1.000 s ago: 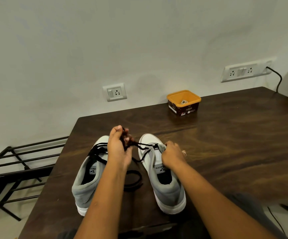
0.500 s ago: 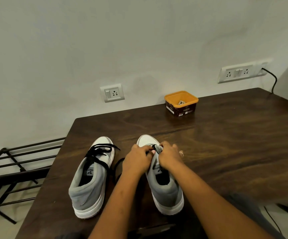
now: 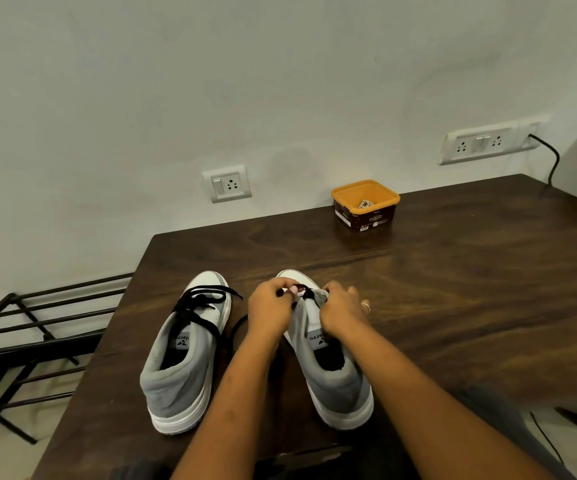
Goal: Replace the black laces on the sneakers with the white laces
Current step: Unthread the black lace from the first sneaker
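Two grey and white sneakers stand side by side on the dark wooden table (image 3: 453,278), toes toward the wall. The left sneaker (image 3: 185,355) still carries its black lace (image 3: 199,306), loosely threaded. On the right sneaker (image 3: 332,372), my left hand (image 3: 271,311) pinches the black lace (image 3: 306,293) near the toe eyelets. My right hand (image 3: 342,315) grips the sneaker's tongue and upper beside it. A loop of black lace (image 3: 237,329) lies on the table between the shoes. White laces are not clearly visible.
An orange-rimmed brown tub (image 3: 365,206) with something pale inside stands near the wall. Wall sockets (image 3: 227,183) and a plugged-in cable (image 3: 553,157) are behind the table. A black metal rack (image 3: 34,337) stands left of the table.
My left hand has come down from a raised pull and now pinches the lace low at the right sneaker's toe eyelets. The right hand stays on the sneaker.
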Demonstrator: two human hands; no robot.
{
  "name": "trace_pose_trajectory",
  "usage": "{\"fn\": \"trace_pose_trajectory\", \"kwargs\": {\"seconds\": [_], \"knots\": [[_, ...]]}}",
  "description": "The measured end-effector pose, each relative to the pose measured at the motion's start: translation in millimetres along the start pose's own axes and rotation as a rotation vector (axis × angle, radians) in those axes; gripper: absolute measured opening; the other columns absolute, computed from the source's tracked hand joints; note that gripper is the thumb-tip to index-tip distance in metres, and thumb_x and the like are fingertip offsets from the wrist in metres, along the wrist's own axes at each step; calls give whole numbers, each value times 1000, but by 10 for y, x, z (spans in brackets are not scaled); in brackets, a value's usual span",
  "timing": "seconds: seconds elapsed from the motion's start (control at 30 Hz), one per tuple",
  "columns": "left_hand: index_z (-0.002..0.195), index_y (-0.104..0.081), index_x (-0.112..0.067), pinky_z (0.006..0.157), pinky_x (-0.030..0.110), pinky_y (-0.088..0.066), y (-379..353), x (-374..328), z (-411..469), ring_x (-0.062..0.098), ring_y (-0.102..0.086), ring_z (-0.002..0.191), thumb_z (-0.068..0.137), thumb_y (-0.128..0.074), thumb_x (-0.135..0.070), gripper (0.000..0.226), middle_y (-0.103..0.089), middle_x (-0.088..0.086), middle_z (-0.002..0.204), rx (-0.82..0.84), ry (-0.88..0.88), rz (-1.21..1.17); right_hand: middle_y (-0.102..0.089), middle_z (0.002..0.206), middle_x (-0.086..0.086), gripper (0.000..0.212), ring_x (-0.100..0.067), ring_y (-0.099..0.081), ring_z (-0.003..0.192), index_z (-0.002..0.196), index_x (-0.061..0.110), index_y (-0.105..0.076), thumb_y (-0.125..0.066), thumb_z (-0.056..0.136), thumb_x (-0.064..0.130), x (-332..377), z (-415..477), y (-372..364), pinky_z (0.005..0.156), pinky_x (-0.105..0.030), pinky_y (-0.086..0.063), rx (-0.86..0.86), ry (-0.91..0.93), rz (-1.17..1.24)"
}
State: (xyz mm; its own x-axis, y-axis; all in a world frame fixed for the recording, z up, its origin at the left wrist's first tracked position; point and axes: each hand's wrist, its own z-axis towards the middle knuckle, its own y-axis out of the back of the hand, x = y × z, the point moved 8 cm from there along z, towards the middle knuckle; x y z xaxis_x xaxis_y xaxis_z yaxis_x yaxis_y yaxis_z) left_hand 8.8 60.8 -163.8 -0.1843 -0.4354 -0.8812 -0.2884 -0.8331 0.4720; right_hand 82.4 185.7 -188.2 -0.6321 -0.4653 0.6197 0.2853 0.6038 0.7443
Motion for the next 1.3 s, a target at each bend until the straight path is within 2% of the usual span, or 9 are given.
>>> {"fn": "trace_pose_trajectory", "kwargs": {"seconds": [0.1, 0.17, 0.33, 0.47, 0.53, 0.67, 0.87, 1.0, 1.3], "knots": [[74, -63, -15, 59, 26, -47, 44, 129, 12, 15, -53, 61, 94, -51, -9, 24, -60, 5, 71, -17, 172, -412, -36, 137, -11, 33, -39, -28, 128, 130, 24, -46, -41, 97, 21, 1, -9, 8, 97, -43, -37, 9, -5, -2], [73, -58, -15, 65, 29, -47, 40, 158, 11, 18, -52, 66, 95, -47, -7, 26, -58, 7, 76, -26, 225, -603, -37, 137, -12, 34, -40, -29, 128, 131, 23, -45, -40, 97, 20, 9, -18, 10, 97, -43, -37, 12, -3, -7], [70, -44, -15, 61, 26, -46, -85, 12, -79, 13, -61, 67, 99, -33, -3, 33, -68, 3, 82, 1, 215, -946, -42, 134, -13, 33, -40, -32, 127, 129, 21, -45, -41, 97, 19, 17, -31, -3, 96, -43, -37, 38, 9, 11], [72, -44, -16, 57, 25, -49, 114, -22, -37, 12, -51, 53, 100, -29, -5, 34, -52, 2, 66, -133, 232, -1185, -44, 132, -13, 33, -39, -37, 125, 129, 20, -45, -41, 97, 17, 5, -11, 34, 94, -42, -39, 21, 1, 20], [72, -42, -18, 43, 18, -41, 238, 14, -24, 9, -38, 48, 100, -30, -7, 33, -44, -2, 63, -171, 252, -1093, -45, 131, -13, 33, -39, -38, 124, 129, 20, -45, -41, 96, 14, -2, 4, 40, 92, -42, -40, 17, -1, 24], [71, -37, -20, 43, 20, -23, 329, 104, -24, 6, -26, 42, 100, -28, -11, 31, -33, -3, 61, -187, 241, -789, -47, 128, -13, 29, -38, -41, 121, 124, 21, -48, -39, 97, 18, -7, 13, 21, 87, -39, -39, 9, 5, 39], [80, -53, -25, 58, 24, -41, 307, 16, 45, 13, -50, 62, 92, -53, -20, 13, -58, -6, 70, 23, -85, 166, -46, 127, -13, 28, -39, -41, 120, 123, 23, -49, -36, 98, 22, -11, 26, 11, 90, -40, -39, 2, 6, 40], [104, -61, -26, 83, 30, -48, -24, 222, -56, 21, -59, 97, 90, -57, -38, 19, -63, 2, 103, 245, -19, 408, -46, 127, -13, 30, -39, -41, 119, 124, 23, -48, -37, 97, 20, -1, 15, 12, 90, -40, -39, -2, 10, 31], [114, -63, -14, 86, 33, -47, 373, 410, 23, 26, -57, 109, 89, -57, -37, 34, -62, 8, 120, 214, 190, 820, -39, 131, -4, 56, -32, -34, 122, 127, 42, -51, -33, 93, 2, 91, -13, 19, 102, -42, -38, 7, 167, 14]]}}
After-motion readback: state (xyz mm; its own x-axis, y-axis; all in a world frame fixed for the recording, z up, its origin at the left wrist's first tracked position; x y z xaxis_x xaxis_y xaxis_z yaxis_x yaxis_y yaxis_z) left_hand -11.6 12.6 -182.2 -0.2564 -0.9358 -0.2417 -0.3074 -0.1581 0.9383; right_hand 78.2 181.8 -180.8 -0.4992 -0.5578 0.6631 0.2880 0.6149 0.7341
